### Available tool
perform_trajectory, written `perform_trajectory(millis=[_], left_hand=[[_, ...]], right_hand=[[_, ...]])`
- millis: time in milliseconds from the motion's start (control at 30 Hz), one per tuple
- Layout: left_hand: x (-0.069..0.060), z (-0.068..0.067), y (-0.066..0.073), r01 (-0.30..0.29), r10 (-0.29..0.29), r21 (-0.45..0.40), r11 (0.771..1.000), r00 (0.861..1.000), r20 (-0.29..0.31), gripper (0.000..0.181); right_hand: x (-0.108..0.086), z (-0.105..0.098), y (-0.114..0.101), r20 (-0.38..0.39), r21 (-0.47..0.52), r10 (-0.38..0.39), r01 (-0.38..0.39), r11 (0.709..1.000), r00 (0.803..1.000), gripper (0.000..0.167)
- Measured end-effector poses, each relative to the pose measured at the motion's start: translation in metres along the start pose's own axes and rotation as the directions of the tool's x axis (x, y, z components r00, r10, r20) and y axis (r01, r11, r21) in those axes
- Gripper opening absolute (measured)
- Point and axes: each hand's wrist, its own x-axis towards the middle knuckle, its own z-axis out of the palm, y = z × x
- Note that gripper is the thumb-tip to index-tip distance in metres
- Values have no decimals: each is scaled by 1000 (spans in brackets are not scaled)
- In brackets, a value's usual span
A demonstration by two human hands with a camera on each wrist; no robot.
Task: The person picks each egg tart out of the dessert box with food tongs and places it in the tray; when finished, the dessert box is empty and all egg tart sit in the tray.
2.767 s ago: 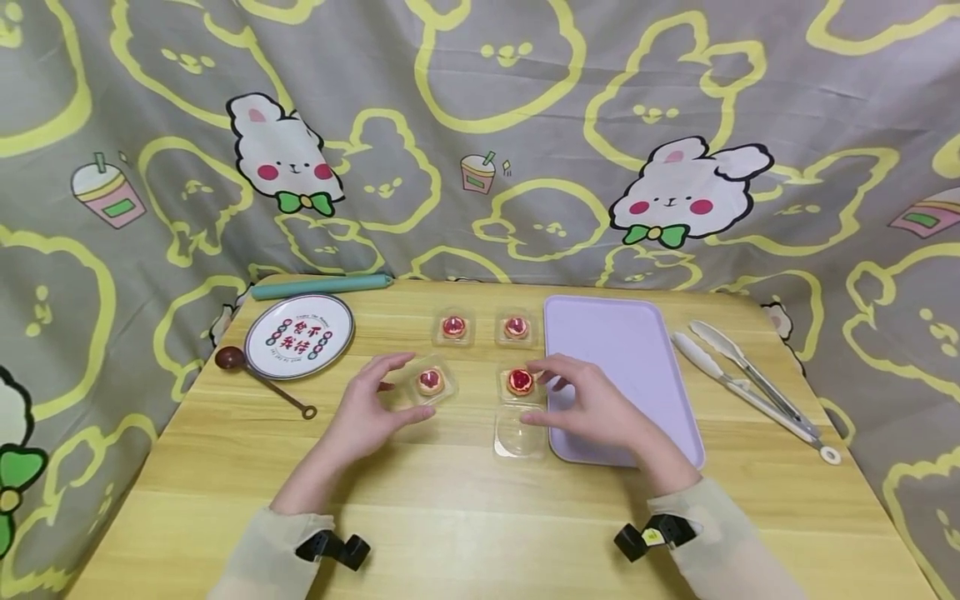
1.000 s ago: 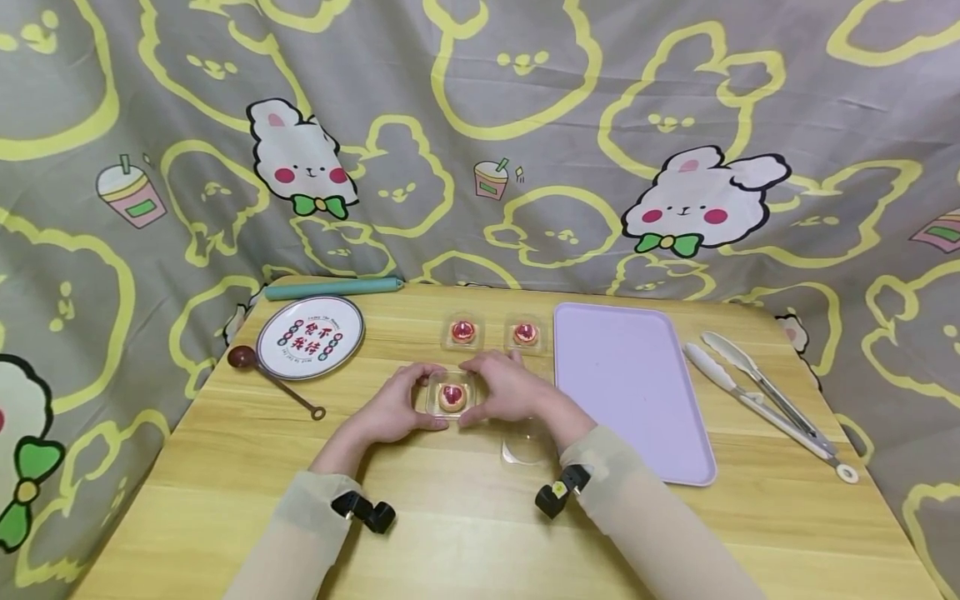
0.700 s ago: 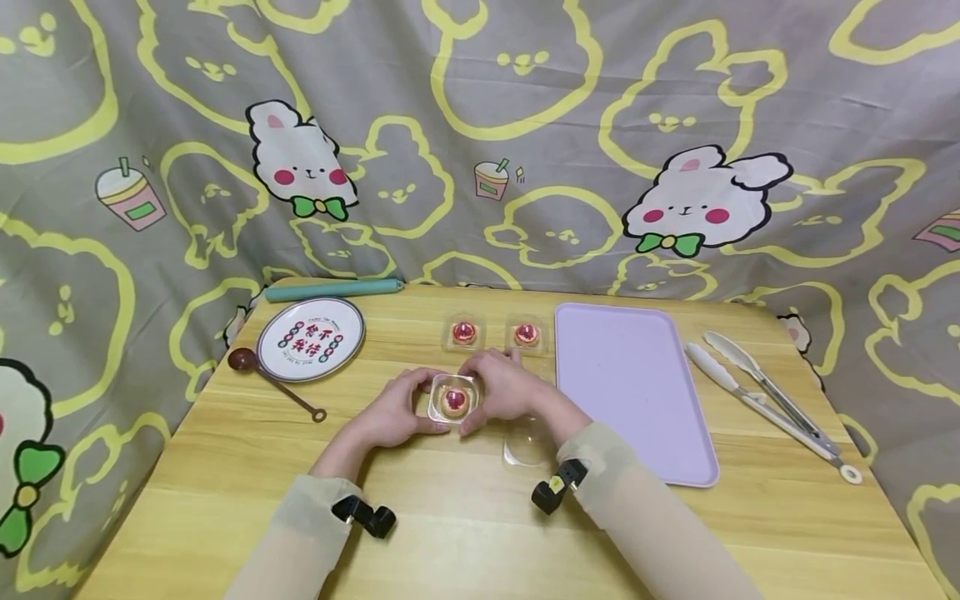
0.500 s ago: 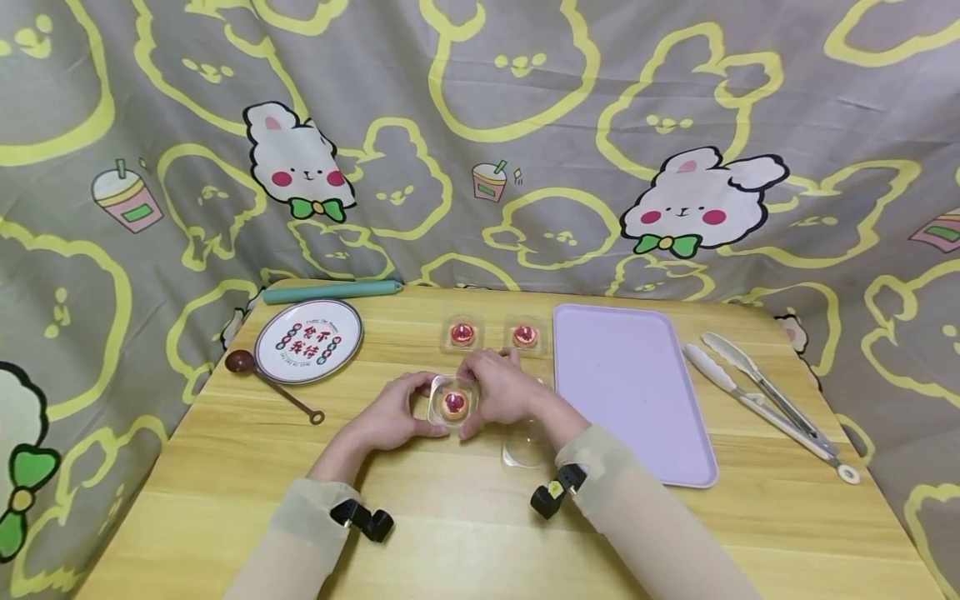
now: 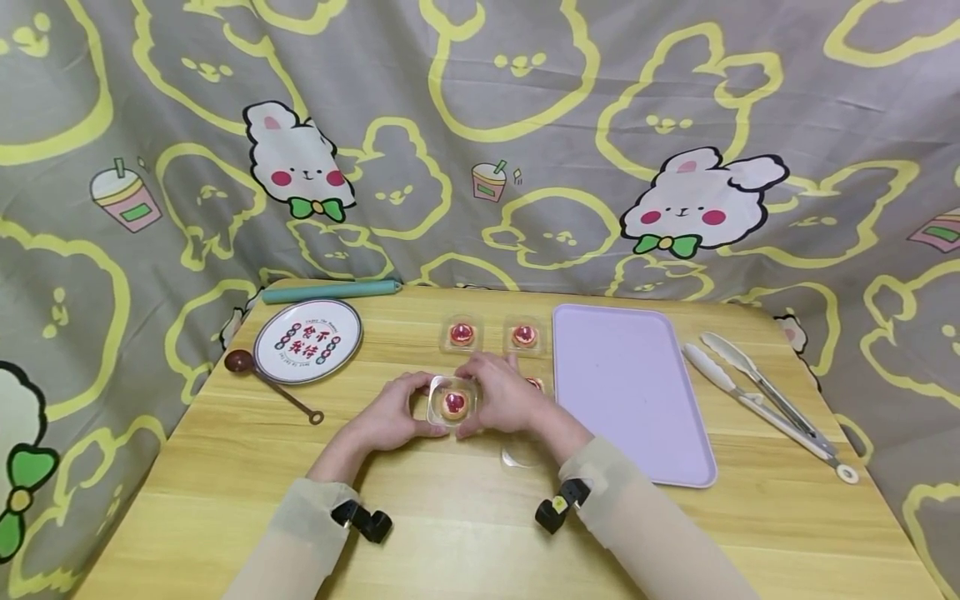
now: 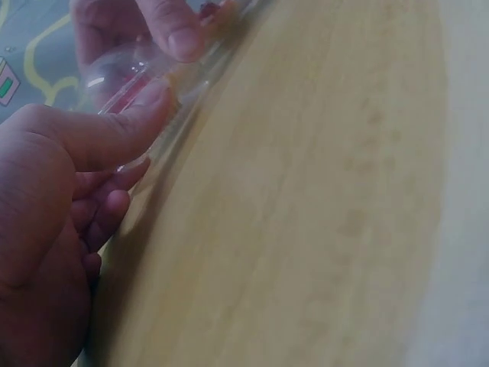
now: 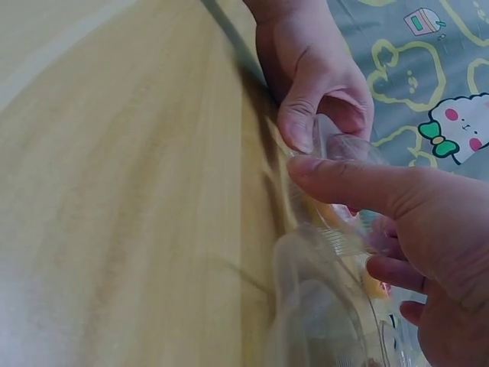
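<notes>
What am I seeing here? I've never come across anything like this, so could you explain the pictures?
There is no robot here, just a person's bare hands. The wide picture comes from a camera worn on the head, looking forward and down. The two close ones come from the wrist cameras, the small black devices by the sleeves.

The left hand and right hand together hold a clear box with a tart inside. Farther back on the table are two boxed tarts; another tart shows partly behind the right hand. Off to the left lie a plate, spoon and green rod; to the right, a tray and tongs.
</notes>
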Motion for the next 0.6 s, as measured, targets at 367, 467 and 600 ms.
perform_trajectory(millis=[367, 467, 600], left_hand=[[5, 6, 0, -63, 64, 79, 995, 998, -9, 68], [4, 5, -1, -64, 66, 94, 994, 998, -13, 68], [2, 2, -2, -59, 60, 112, 992, 998, -5, 65]], right_hand=[[-12, 1, 0, -36, -43, -8, 6, 999, 999, 85], [-12, 3, -2, -37, -43, -7, 5, 999, 999, 85], [-12, 4, -4, -46, -77, -6, 2, 997, 999, 86]])
